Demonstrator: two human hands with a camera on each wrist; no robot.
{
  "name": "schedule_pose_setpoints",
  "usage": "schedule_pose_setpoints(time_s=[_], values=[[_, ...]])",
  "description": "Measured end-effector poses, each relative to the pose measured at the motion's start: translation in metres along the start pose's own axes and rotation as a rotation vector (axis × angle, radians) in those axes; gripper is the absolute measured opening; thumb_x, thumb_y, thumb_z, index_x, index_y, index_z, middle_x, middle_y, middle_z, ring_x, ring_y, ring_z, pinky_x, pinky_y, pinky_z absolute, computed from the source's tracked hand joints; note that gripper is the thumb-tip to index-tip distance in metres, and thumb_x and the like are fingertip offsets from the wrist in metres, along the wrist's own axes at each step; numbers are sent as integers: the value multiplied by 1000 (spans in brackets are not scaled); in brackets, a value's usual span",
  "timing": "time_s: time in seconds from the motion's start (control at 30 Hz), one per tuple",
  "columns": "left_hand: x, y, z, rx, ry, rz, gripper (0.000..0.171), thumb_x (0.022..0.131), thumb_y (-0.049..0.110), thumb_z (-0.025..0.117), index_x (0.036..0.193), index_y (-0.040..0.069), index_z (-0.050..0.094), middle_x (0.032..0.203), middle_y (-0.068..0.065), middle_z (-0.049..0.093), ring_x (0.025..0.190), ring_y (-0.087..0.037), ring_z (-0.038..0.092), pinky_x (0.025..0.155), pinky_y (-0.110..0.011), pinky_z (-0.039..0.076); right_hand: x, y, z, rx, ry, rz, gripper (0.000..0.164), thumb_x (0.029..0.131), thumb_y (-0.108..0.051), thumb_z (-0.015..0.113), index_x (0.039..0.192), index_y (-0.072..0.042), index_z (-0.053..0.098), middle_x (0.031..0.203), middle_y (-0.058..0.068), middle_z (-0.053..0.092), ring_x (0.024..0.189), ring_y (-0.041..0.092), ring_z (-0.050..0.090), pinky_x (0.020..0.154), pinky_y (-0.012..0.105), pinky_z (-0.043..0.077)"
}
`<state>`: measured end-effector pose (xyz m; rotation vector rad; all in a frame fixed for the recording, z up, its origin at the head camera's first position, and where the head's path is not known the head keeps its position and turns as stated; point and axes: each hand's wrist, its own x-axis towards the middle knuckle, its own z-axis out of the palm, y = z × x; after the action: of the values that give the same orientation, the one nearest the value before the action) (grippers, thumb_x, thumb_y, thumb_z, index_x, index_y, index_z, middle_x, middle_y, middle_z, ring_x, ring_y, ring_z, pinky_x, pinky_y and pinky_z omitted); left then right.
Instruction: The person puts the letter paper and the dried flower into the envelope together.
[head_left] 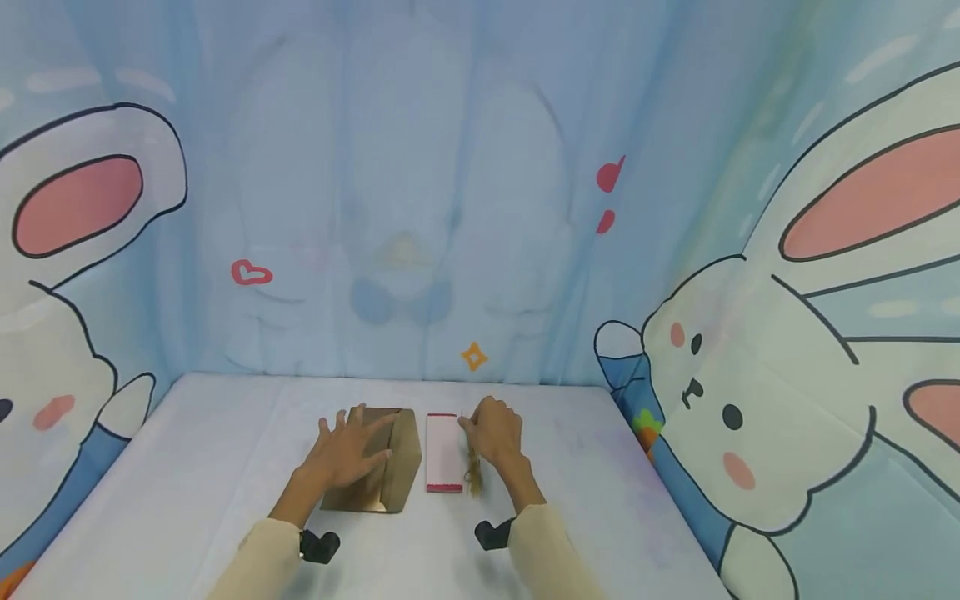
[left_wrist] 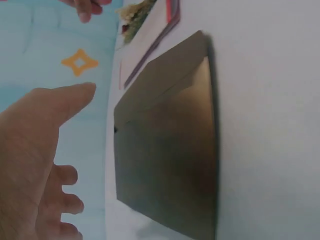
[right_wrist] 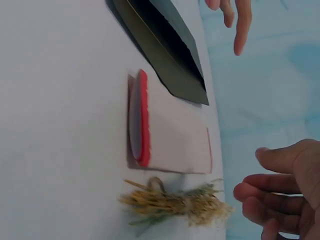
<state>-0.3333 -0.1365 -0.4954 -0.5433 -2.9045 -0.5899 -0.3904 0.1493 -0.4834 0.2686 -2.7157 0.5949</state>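
A shiny gold-brown envelope (head_left: 402,467) lies on the table, and my left hand (head_left: 341,450) is over it with fingers spread. In the left wrist view that hand appears apart from the envelope (left_wrist: 165,155). To its right lies a folded pale pink sheet (head_left: 444,454) with red edges. Beside the sheet is a small bundle of dried flowers (right_wrist: 175,202). My right hand (head_left: 497,429) is just above the bundle, its fingers loosely bent. The right wrist view shows nothing held in it. A dark gap shows along the envelope (right_wrist: 170,70) there.
A white cloth covers the table (head_left: 600,500). Behind it hangs a light blue curtain (head_left: 405,167) with printed rabbits on both sides. Dark straps (head_left: 492,535) are at the wrists, next to cream sleeves (head_left: 555,554).
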Motion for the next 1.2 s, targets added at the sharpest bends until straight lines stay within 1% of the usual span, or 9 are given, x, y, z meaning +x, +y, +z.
schedule_pose_setpoints(time_s=[0.07, 0.2, 0.4, 0.6, 0.67, 0.77, 0.87, 1.0, 1.2], values=[[-5, 2, 4, -19, -8, 7, 61, 108, 41, 66, 164, 22, 50, 166, -42, 38, 145, -75, 40, 112, -93, 25, -4, -2, 4, 27, -38, 41, 37, 96, -29, 84, 70, -5, 72, 60, 1, 62, 56, 14, 49, 55, 31, 40], [-12, 7, 12, -53, -29, 6, 59, 107, 39, 66, 161, 18, 54, 165, -42, 39, 144, -78, 38, 111, -94, 25, -11, -2, 17, 25, -75, 95, 44, 91, -29, 89, 69, -8, 58, 61, 0, 49, 60, 16, 45, 57, 32, 36], [-19, 12, 26, -58, -53, 2, 57, 105, 39, 70, 157, 18, 58, 163, -42, 43, 143, -79, 39, 107, -95, 29, -24, 0, 36, 7, -43, 168, 42, 90, -26, 90, 66, -8, 61, 62, 0, 45, 60, 18, 44, 56, 33, 33], [-20, 8, 38, -18, 2, 3, 55, 100, 36, 76, 151, 19, 63, 157, -38, 52, 140, -66, 50, 99, -84, 44, -27, -5, 47, 54, 28, 249, 29, 86, -20, 92, 88, 1, 72, 69, 5, 57, 65, 20, 50, 63, 37, 39], [-20, 6, 41, -24, 8, 2, 56, 100, 35, 78, 151, 18, 63, 156, -38, 53, 139, -64, 51, 99, -81, 46, -27, -7, 50, 71, 48, 270, 28, 85, -17, 93, 88, 1, 72, 70, 6, 61, 66, 21, 52, 64, 38, 42], [-21, 3, 45, -53, 15, -5, 58, 98, 33, 81, 151, 16, 63, 156, -38, 52, 141, -66, 49, 103, -81, 45, -25, -7, 55, 87, 65, 284, 25, 84, -12, 91, 81, -1, 69, 71, 8, 64, 65, 22, 55, 62, 40, 45], [-22, 0, 48, -92, 21, -11, 60, 97, 32, 82, 151, 15, 62, 157, -38, 51, 142, -68, 46, 106, -83, 43, -25, -8, 57, 90, 75, 297, 23, 83, -10, 90, 87, 2, 71, 77, 13, 69, 69, 25, 61, 65, 44, 49], [-23, -3, 50, -124, 22, -19, 60, 97, 31, 82, 152, 16, 61, 158, -38, 50, 145, -69, 44, 108, -85, 41, -27, -15, 56, 70, 90, 310, 28, 82, -8, 90, 100, 6, 73, 88, 20, 75, 79, 35, 70, 75, 52, 54], [-24, -3, 51, -135, 24, -25, 59, 99, 30, 79, 153, 13, 61, 158, -39, 49, 146, -69, 42, 110, -85, 38, -25, -26, 60, 10, 108, 328, 18, 83, -3, 83, 96, 6, 74, 87, 22, 76, 79, 39, 74, 72, 52, 58]])
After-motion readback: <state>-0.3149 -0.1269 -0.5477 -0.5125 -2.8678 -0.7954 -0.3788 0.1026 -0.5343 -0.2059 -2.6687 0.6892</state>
